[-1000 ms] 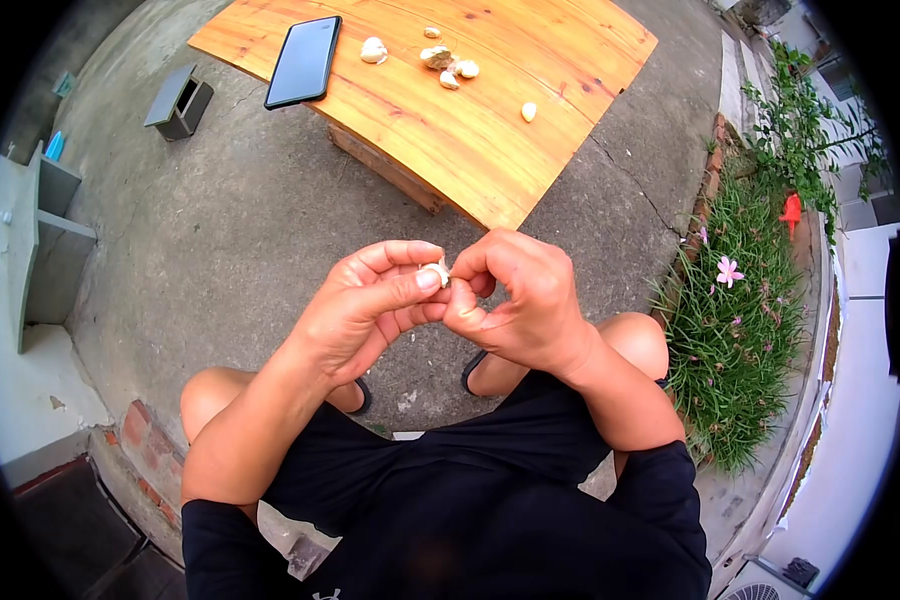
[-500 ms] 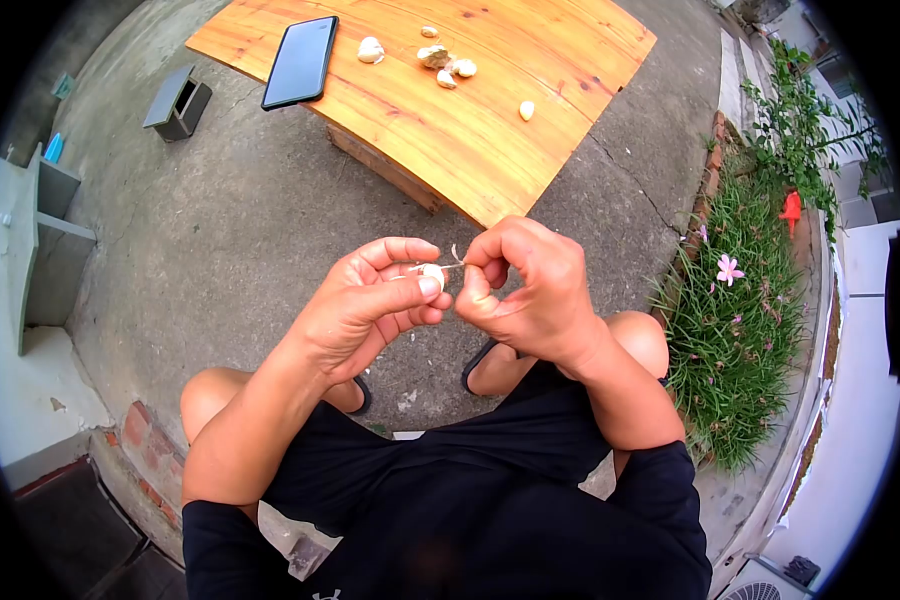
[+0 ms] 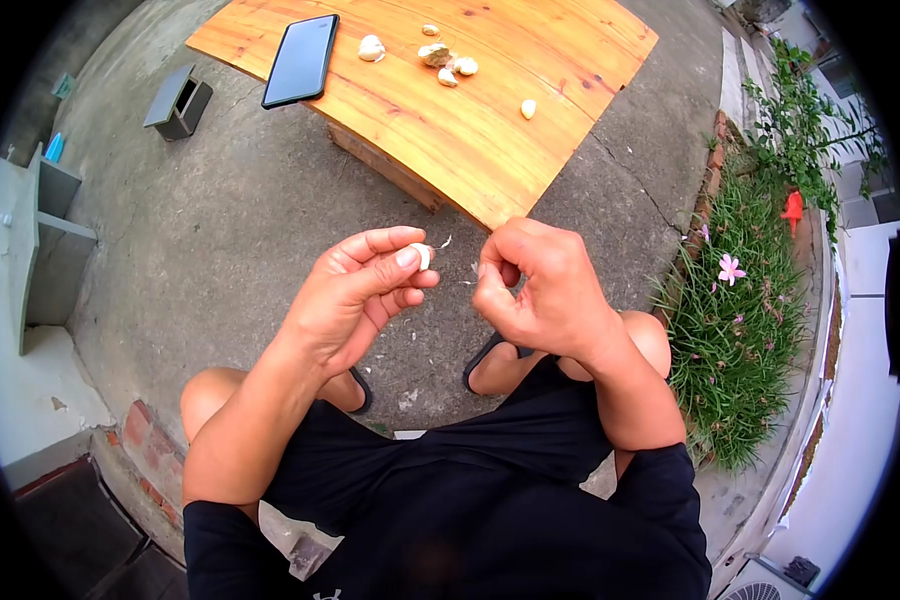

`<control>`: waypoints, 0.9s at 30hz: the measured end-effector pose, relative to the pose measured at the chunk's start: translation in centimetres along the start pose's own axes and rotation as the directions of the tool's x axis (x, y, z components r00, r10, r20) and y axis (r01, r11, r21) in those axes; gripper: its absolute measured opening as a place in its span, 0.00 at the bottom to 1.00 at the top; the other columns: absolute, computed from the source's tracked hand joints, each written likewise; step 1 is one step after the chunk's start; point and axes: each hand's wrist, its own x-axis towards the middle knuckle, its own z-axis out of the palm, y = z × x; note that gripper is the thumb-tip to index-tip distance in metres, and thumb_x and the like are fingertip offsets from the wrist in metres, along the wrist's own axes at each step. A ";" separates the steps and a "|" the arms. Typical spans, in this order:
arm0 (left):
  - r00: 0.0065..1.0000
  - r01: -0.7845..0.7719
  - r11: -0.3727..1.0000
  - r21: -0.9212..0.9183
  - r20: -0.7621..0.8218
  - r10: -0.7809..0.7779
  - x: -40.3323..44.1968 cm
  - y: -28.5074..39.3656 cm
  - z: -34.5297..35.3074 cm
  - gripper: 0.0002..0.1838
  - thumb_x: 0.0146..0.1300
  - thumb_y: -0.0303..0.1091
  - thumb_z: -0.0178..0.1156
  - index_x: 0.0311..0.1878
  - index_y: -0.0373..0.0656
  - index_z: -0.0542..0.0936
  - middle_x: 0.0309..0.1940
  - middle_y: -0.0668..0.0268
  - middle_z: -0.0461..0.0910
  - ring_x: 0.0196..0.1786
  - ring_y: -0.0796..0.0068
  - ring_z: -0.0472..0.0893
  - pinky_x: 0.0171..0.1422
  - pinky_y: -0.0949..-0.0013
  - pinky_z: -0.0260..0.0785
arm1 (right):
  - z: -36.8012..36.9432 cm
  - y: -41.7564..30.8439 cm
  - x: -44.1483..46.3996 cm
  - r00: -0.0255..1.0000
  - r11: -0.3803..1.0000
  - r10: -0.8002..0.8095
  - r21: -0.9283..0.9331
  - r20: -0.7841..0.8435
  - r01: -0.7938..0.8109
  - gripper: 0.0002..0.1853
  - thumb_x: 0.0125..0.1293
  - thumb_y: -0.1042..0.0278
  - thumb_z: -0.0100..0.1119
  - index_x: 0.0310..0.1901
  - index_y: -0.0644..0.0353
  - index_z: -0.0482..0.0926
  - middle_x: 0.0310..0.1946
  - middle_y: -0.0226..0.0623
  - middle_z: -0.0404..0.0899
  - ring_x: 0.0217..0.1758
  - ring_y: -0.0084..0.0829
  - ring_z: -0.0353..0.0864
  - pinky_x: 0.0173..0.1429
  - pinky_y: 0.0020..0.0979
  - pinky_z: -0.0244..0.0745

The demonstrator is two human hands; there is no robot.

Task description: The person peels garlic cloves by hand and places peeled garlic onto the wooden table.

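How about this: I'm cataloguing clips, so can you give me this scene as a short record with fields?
Left hand: holds a pale garlic clove between thumb and fingers
Right hand: pinches thin pale shreds
Contact between hands: none
Wooden table: bears a phone and garlic pieces
Right side: green plants, pink flower

Pink flower (image 3: 731, 269) amid grass (image 3: 735, 370), with a red object (image 3: 792, 208), possibly plastic, nearby

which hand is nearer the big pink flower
Right. The right hand is left of the big pink flower in the picture; the left hand, holding a garlic clove, is farther left.
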 end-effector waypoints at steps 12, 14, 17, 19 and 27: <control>0.997 0.072 0.997 0.026 0.028 -0.073 -0.3 0.0 0.5 0.10 0.72 0.24 0.64 0.53 0.36 0.82 0.43 0.56 0.87 0.45 0.69 0.89 0.50 0.71 0.87 | 1.7 -0.5 0.0 0.999 0.939 0.036 0.344 -0.023 -0.026 0.06 0.60 0.77 0.71 0.40 0.64 0.89 0.28 0.40 0.86 0.29 0.27 0.85 0.33 0.27 0.79; 0.997 0.073 0.997 0.037 0.027 -0.074 -0.3 -0.1 0.5 0.09 0.71 0.25 0.64 0.52 0.36 0.82 0.43 0.56 0.87 0.44 0.70 0.89 0.50 0.71 0.87 | 1.6 -0.4 0.0 1.000 0.942 0.029 0.334 -0.010 -0.024 0.06 0.60 0.76 0.72 0.39 0.63 0.89 0.27 0.40 0.86 0.28 0.27 0.85 0.32 0.26 0.79; 0.996 0.083 0.995 0.062 0.028 -0.085 -0.4 -0.1 0.4 0.09 0.71 0.26 0.66 0.51 0.35 0.82 0.43 0.56 0.87 0.43 0.71 0.89 0.50 0.71 0.86 | 1.6 -0.4 0.0 1.000 0.943 0.018 0.332 -0.008 -0.015 0.05 0.60 0.76 0.72 0.38 0.63 0.89 0.26 0.39 0.86 0.27 0.26 0.85 0.32 0.26 0.80; 0.995 0.092 0.993 0.067 0.028 -0.094 -0.5 -0.1 0.4 0.09 0.71 0.26 0.66 0.51 0.35 0.82 0.43 0.56 0.87 0.43 0.71 0.89 0.49 0.71 0.86 | 1.6 -0.5 0.0 1.000 0.939 0.020 0.344 -0.003 -0.018 0.05 0.60 0.75 0.72 0.38 0.63 0.89 0.26 0.39 0.85 0.27 0.26 0.86 0.31 0.26 0.80; 0.992 0.124 0.992 -0.003 0.034 -0.124 -0.5 -0.1 0.7 0.10 0.71 0.26 0.65 0.53 0.35 0.82 0.44 0.57 0.87 0.45 0.70 0.89 0.51 0.71 0.87 | 1.8 -0.6 -0.3 0.991 0.922 0.136 0.367 -0.012 -0.122 0.07 0.59 0.75 0.72 0.39 0.66 0.87 0.27 0.38 0.85 0.28 0.24 0.86 0.33 0.25 0.81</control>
